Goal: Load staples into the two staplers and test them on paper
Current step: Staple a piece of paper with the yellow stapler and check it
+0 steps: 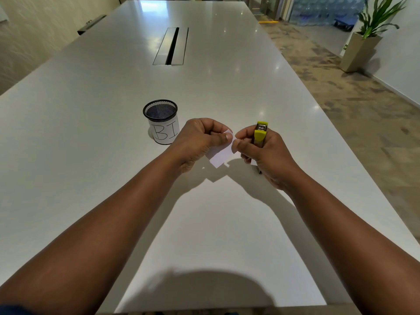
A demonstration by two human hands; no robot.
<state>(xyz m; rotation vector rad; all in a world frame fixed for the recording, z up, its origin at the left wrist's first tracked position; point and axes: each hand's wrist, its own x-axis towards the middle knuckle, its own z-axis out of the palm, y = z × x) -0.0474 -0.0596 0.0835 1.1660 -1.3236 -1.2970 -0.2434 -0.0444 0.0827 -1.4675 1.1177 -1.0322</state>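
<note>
A small white slip of paper [220, 155] hangs between both hands above the white table [91, 123]. My left hand [197, 142] pinches its upper left corner between thumb and curled fingers. My right hand [261, 153] grips a yellow-green stapler [261, 133] upright in its curled fingers, metal mouth pointing away from me, while its thumb and forefinger touch the paper's right edge. Only one stapler is in view. No loose staples can be seen.
A black mesh pen cup [161, 123] with a white label reading "BI" stands just left of my left hand. A cable hatch [172, 46] is set into the table's middle further off. The table's right edge borders carpeted floor with a potted plant [368, 35].
</note>
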